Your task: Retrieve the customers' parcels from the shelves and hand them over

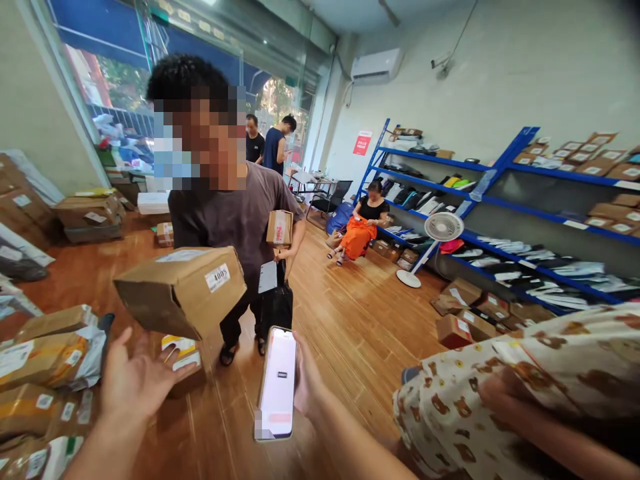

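Note:
My right hand (pixel 306 377) holds a smartphone (pixel 278 393) upright, its lit screen facing me. My left hand (pixel 143 370) is spread with the palm up and the fingers apart. Just above it is a large brown cardboard box (pixel 180 290) with a white label reading 4005; whether my fingertips touch it I cannot tell. A person (pixel 230 213) in a dark shirt stands behind this box, with a smaller box (pixel 279 229) tucked under one arm. Beyond my left fingers, lower down, sits a box with yellow and white on top (pixel 185 360).
Parcels (pixel 45 360) are piled at the left. Blue shelves (pixel 430 173) with packages line the right wall, with a white fan (pixel 443 227) before them. Someone in bear-print clothing (pixel 465 387) is close at my right. A seated person (pixel 367 217) and two standing people are farther back.

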Motion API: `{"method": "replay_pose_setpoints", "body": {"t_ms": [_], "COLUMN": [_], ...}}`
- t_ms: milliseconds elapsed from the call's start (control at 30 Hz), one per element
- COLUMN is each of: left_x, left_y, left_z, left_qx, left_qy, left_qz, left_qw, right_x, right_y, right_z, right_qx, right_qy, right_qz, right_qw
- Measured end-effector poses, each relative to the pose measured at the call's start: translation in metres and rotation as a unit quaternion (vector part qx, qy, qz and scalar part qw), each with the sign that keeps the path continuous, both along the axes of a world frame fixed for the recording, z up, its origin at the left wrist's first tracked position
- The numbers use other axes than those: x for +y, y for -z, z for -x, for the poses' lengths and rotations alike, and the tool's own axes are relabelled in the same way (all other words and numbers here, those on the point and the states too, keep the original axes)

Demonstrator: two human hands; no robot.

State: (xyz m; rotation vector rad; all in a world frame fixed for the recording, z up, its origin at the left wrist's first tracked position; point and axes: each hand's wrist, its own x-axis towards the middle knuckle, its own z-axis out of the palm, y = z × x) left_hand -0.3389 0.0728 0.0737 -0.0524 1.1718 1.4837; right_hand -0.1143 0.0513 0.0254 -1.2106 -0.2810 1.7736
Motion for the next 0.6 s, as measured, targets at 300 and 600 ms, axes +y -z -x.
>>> {"method": "replay_pose_setpoints", "body": {"t_ms": [300,600], "left_x": [-0.043,-0.014], "left_y": [0.061,0.053], "left_z": [-0.077,-0.104], "left_qx": [0.053,0.127], "left_qy": [0.358,0.390], "left_qz": [-0.077,-0.125], "left_qw": [0.929,0.904], "right_x": [-0.027,-0.038], "right_y": [-0.008,-0.004], "right_z": [0.002,-0.002], "right_qx": [-0.021,-0.104], "right_qy": [0.043,0.092], "right_qz": [-0.103,-0.151], "right_qw": [0.994,0.979]}}
